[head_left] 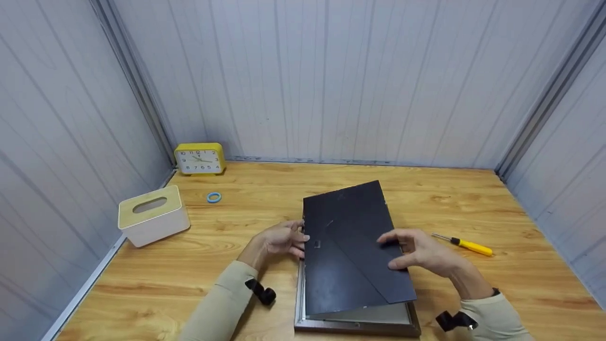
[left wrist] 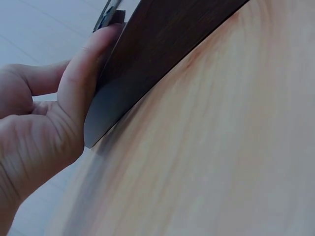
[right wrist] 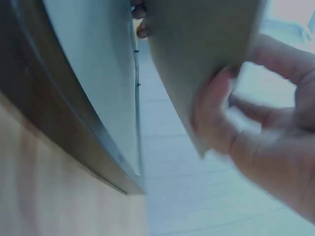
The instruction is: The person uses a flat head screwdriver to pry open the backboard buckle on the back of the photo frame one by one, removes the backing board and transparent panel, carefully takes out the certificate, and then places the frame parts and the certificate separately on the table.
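Observation:
A black backing board (head_left: 350, 255) with a fold-out stand flap lies tilted over a brown picture frame (head_left: 360, 327). My left hand (head_left: 281, 239) pinches the board's left edge, thumb on top; in the left wrist view its thumb runs beside the frame's dark side (left wrist: 152, 49). At the board's right edge my right hand (head_left: 423, 251) grips it. The right wrist view shows the board's beige underside (right wrist: 197, 44) raised apart from the frame, with a pale sheet (right wrist: 98, 59) inside the frame; the fingers there are blurred.
To the right lies a yellow-handled screwdriver (head_left: 473, 247). A tissue box (head_left: 156, 225) with a wooden lid stands at the left, near a blue ring (head_left: 214, 197). Further back is a yellow clock (head_left: 200, 159). Pale panel walls (head_left: 303, 85) enclose the wooden table (head_left: 227, 218).

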`<state>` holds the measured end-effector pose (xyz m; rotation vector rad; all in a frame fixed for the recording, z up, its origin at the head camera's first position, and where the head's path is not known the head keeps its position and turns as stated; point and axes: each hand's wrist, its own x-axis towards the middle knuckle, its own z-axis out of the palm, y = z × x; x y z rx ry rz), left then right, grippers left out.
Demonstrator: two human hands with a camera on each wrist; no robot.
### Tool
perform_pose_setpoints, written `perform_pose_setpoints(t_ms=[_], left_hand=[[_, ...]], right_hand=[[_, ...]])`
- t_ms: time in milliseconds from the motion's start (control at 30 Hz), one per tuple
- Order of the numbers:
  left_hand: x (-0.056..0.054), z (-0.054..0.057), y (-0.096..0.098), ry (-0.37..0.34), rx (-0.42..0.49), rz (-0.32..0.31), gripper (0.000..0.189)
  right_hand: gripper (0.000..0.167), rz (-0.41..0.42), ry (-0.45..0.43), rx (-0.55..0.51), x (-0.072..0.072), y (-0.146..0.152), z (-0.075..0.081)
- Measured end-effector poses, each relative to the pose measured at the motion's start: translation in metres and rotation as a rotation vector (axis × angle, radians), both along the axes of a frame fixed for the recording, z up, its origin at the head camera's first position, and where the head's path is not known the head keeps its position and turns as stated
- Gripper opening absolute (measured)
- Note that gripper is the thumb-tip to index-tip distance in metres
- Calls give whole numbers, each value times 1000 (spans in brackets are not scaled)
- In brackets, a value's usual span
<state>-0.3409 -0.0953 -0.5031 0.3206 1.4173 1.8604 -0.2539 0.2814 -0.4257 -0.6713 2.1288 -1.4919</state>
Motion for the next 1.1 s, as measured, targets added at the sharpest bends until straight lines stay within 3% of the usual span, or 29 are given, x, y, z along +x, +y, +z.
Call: perform_pose_setpoints(t_ms=[100, 233, 333, 500, 733, 900, 1100], left_hand=[[-1, -2, -3, -17, 16, 14, 64], [-4, -3, -8, -13, 44, 37, 63], [-6, -3, -11, -7, 45, 61, 63], [-4, -2, -10, 11, 23, 127, 72], [-7, 11, -10, 64, -66, 180, 46], [-7, 13, -12, 94, -136, 190, 44], [-6, 14, -10, 193, -200, 124, 42]], right_hand=[[44, 37, -67, -58, -5, 0, -4], [52, 113, -97, -84, -7, 3, -4], [54, 186, -98, -58, -7, 5, -1], [47, 178, -52, -23, -6, 9, 5], [60, 227, -2, -269, -8, 35, 22], [58, 252, -19, -450, -15, 65, 27], [51, 144, -24, -566, -27, 106, 17]])
